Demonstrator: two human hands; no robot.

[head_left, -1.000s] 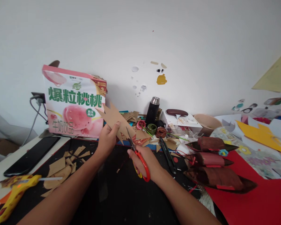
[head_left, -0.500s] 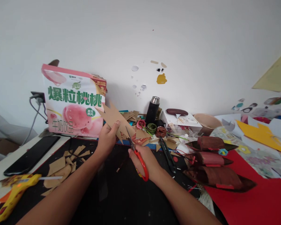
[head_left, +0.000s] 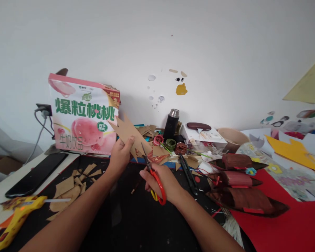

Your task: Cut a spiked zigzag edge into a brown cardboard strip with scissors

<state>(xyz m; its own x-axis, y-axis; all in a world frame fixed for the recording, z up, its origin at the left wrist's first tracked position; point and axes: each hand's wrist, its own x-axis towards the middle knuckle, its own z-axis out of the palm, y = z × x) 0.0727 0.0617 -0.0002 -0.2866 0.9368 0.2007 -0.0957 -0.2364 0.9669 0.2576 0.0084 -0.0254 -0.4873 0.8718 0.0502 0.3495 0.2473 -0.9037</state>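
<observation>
My left hand [head_left: 121,151] is closed on a tan piece of cardboard [head_left: 128,131], with the thumb on its face. Pointed notched ends of that piece stick up at its far left. In my right hand [head_left: 162,180] are scissors [head_left: 159,189] with red and yellow handles, the fingers in or around the loops. Their blades are spread, and the tips reach the lower right edge of the cardboard; whether they bite into it I cannot tell. Behind lie more cardboard scraps [head_left: 160,151].
A yellow glue gun [head_left: 21,213], a black phone [head_left: 36,175] and cardboard offcuts [head_left: 65,187] lie left, before a pink drink box [head_left: 84,119]. Rightward are a dark utility knife [head_left: 188,175], paint pots [head_left: 170,144], a black thermos [head_left: 171,125] and brown model boats [head_left: 252,199] on red paper.
The scissors' blades and handles have spread a little wider, and the right-hand fingers have shifted left. The left hand and cardboard stay nearly in place. The view has shifted slightly.
</observation>
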